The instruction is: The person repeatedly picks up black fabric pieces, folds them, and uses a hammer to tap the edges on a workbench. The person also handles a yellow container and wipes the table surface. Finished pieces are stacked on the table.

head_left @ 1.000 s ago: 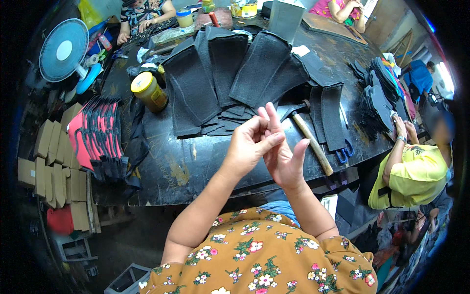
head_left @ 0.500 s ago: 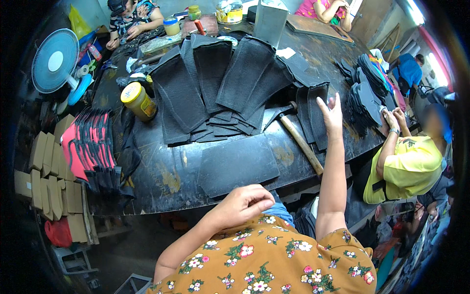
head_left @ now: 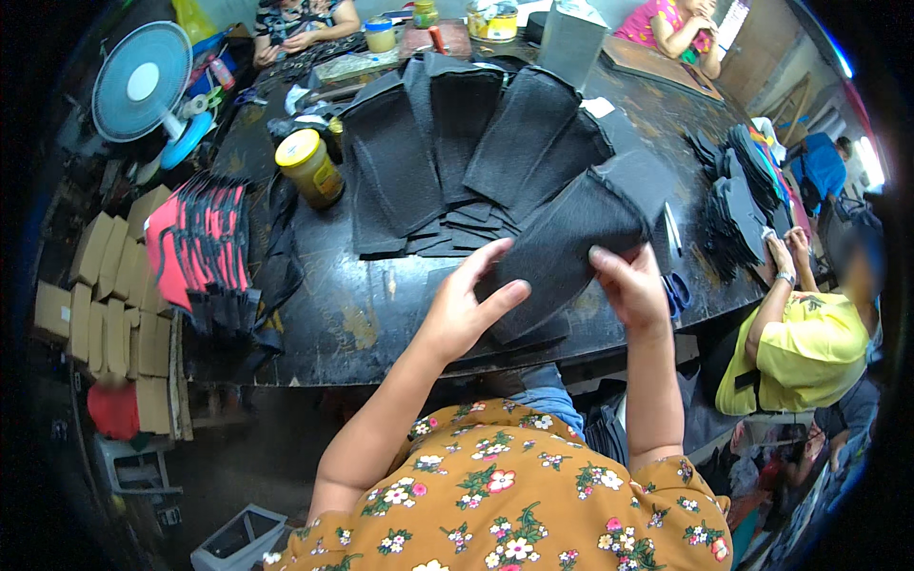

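Note:
A black textile panel (head_left: 566, 252) is held up slantwise over the near edge of the table. My right hand (head_left: 633, 285) pinches its right end, thumb on top and fingers behind. At the panel's left edge is my left hand (head_left: 466, 305), thumb and fingers spread; whether it touches the panel I cannot tell. Beneath the panel, part of a flat dark board (head_left: 543, 333) shows. Further back, similar black panels (head_left: 395, 162) lie fanned out over a pile of smaller black pieces (head_left: 462, 228).
To the left stand a yellow-lidded jar (head_left: 309, 169), a row of pink-and-black pieces (head_left: 200, 243) and a fan (head_left: 143, 84). Stacked dark pieces (head_left: 733, 205) lie at the right, beside a person in yellow (head_left: 809, 333). A metal box (head_left: 571, 43) stands at the back.
My right hand has come back toward me with a black panel in its grip. My left hand has risen from my lap to the panel and opened. The view has shifted; the hammer is now hidden.

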`<state>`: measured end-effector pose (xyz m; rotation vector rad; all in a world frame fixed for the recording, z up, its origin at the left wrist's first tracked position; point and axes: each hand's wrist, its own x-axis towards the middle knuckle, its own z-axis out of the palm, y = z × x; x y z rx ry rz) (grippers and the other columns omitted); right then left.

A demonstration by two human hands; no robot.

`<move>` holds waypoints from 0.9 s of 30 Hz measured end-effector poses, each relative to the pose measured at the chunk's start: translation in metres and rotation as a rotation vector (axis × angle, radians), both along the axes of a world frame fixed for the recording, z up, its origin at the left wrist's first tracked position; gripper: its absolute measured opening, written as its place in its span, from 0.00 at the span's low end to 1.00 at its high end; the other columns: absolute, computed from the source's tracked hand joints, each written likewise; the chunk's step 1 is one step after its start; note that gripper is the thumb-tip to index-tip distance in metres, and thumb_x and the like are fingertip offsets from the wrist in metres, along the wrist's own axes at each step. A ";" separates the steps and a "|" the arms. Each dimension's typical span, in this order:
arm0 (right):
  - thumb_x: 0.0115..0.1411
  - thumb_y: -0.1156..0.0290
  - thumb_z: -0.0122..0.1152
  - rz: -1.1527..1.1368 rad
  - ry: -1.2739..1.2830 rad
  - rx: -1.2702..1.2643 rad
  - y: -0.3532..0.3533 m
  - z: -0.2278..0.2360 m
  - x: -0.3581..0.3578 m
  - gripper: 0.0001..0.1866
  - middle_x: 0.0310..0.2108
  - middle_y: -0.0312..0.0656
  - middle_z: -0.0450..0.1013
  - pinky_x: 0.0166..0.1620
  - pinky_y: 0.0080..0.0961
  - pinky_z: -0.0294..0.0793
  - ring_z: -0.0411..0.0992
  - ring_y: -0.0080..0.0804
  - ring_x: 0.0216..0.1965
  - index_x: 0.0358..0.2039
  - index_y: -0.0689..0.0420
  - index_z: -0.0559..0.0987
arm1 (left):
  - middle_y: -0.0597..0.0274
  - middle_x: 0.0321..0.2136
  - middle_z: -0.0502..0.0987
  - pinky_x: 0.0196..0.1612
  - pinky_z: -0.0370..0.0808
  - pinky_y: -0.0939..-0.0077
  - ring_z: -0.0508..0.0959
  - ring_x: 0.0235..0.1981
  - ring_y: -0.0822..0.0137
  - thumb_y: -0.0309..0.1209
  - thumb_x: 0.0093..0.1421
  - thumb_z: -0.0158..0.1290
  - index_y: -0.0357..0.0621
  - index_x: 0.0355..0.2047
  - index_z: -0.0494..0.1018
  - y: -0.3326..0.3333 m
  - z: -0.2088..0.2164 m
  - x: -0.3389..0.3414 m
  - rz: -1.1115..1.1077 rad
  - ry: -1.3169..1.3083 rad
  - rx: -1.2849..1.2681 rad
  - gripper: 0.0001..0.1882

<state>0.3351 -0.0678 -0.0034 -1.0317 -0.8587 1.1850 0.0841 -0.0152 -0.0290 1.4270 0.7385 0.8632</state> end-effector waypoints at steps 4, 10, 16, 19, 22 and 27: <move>0.56 0.77 0.75 0.159 -0.039 -0.051 -0.013 -0.018 -0.034 0.34 0.56 0.45 0.77 0.62 0.34 0.74 0.76 0.34 0.56 0.63 0.63 0.72 | 0.58 0.46 0.83 0.55 0.76 0.71 0.80 0.48 0.71 0.34 0.61 0.68 0.34 0.57 0.75 0.008 0.008 0.001 -0.161 0.023 -0.082 0.27; 0.59 0.67 0.75 0.154 0.047 -0.166 -0.013 -0.024 -0.035 0.33 0.55 0.41 0.77 0.58 0.30 0.75 0.76 0.28 0.54 0.62 0.61 0.72 | 0.57 0.40 0.85 0.48 0.77 0.72 0.81 0.41 0.73 0.27 0.61 0.63 0.33 0.50 0.77 -0.016 0.004 -0.020 -0.045 0.033 0.100 0.17; 0.61 0.64 0.74 0.082 0.220 -0.124 -0.014 -0.031 -0.050 0.28 0.49 0.39 0.79 0.56 0.28 0.75 0.77 0.27 0.50 0.58 0.61 0.75 | 0.57 0.46 0.83 0.54 0.76 0.70 0.80 0.47 0.70 0.31 0.62 0.66 0.34 0.55 0.74 -0.035 -0.006 -0.018 -0.067 0.009 -0.036 0.24; 0.60 0.65 0.75 0.126 0.172 -0.103 -0.015 -0.026 -0.057 0.29 0.49 0.41 0.79 0.56 0.29 0.74 0.76 0.27 0.50 0.58 0.62 0.75 | 0.59 0.48 0.82 0.55 0.76 0.73 0.79 0.49 0.73 0.33 0.61 0.69 0.34 0.54 0.75 -0.014 -0.004 -0.011 -0.143 -0.298 -0.289 0.25; 0.58 0.66 0.77 0.181 0.150 -0.037 -0.017 -0.014 -0.060 0.31 0.50 0.41 0.78 0.57 0.28 0.74 0.76 0.28 0.52 0.58 0.63 0.74 | 0.61 0.44 0.84 0.52 0.78 0.75 0.81 0.44 0.75 0.29 0.59 0.70 0.35 0.49 0.79 -0.001 0.001 -0.006 -0.168 -0.273 -0.282 0.20; 0.55 0.74 0.78 0.223 0.034 0.048 -0.023 -0.004 -0.061 0.28 0.50 0.41 0.80 0.57 0.27 0.75 0.77 0.26 0.51 0.55 0.62 0.77 | 0.64 0.41 0.85 0.49 0.80 0.76 0.82 0.41 0.75 0.26 0.57 0.71 0.36 0.46 0.81 -0.005 0.004 -0.008 -0.143 -0.343 -0.287 0.17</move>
